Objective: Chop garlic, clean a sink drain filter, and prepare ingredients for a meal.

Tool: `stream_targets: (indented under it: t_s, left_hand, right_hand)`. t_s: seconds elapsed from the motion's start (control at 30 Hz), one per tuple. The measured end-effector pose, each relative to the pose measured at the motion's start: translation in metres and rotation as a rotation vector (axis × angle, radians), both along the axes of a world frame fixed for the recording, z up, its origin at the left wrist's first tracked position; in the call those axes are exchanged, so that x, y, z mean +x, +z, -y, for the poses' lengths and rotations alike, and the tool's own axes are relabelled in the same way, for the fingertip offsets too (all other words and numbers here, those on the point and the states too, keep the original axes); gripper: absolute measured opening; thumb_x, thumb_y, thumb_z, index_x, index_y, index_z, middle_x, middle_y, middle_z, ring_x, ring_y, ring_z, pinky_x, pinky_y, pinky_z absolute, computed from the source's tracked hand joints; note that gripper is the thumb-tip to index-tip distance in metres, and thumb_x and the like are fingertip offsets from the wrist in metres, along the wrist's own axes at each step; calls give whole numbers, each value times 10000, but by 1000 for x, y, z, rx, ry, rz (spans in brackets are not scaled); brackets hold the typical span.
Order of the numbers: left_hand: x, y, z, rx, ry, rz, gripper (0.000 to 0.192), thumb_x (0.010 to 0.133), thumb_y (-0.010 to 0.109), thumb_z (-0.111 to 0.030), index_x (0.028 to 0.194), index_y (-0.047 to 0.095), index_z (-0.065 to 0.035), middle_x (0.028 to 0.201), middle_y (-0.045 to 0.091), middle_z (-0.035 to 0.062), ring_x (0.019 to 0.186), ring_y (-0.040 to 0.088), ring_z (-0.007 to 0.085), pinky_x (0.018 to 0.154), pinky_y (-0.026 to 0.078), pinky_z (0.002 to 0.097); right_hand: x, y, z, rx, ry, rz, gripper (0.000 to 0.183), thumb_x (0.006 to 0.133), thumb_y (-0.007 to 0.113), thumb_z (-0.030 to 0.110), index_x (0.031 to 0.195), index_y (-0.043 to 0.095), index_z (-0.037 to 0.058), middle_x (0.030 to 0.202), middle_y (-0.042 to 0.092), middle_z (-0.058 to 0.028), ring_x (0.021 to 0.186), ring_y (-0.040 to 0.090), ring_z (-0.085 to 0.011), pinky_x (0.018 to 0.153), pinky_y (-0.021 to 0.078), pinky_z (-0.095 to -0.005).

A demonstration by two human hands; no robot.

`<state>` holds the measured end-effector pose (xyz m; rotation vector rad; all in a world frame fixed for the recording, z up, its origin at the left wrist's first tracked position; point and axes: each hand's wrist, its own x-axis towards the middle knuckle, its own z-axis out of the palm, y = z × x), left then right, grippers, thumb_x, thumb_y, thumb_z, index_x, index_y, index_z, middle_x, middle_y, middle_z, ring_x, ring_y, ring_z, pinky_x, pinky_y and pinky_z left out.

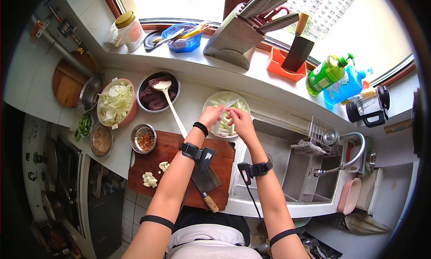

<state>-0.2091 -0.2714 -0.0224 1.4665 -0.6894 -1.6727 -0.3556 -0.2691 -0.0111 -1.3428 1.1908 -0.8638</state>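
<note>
Both of my hands are over a bowl of pale green cut vegetable pieces [224,127] behind the chopping board. A thin, clear plastic bag [218,123] is pinched in my left hand [212,116]. My right hand [239,120] is just beside it, fingertips bent together near the bag; whether they grip it cannot be told. On the wooden chopping board [161,141] lie a cleaver [207,180] and peeled garlic pieces [149,180]. A white ladle [173,111] leans from a metal bowl of dark red meat [153,96], its handle reaching towards my left wrist.
To the left stand a pink basin of torn cabbage [116,102], a bowl of chili flakes [143,138] and a bowl of pale food [101,139]. The sink [269,148] and its faucet [362,148] are at right. A knife block [232,36] stands on the sill.
</note>
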Motion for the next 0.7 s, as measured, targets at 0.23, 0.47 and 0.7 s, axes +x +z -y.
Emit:
stream_targets:
  t_s: [0.23,0.47,0.7]
  left_hand:
    - [6,-16,11,12,29,-7,131,829,594,-143,909,575,-42,745,536,5,647,472,101,562,411,251]
    - [8,-21,15,-59,-82,225,129,855,551,-154,909,550,-37,767,596,39,589,483,102,499,385,250]
    - [22,-24,21,-105,65,251,128,832,558,-101,888,533,11,741,616,86,562,527,127,524,409,255]
  right_hand:
    - [-58,-73,-18,67,-333,-432,406,877,527,224,1143,343,-22,862,579,-137,621,587,-163,464,488,-279]
    - [-44,-80,-29,556,-189,172,319,910,386,122,1175,323,-43,944,583,-185,730,639,-237,536,530,-303]
    - [-36,-91,-24,275,-315,-31,253,847,400,74,1062,406,-58,874,599,-189,614,625,-207,480,498,-288]
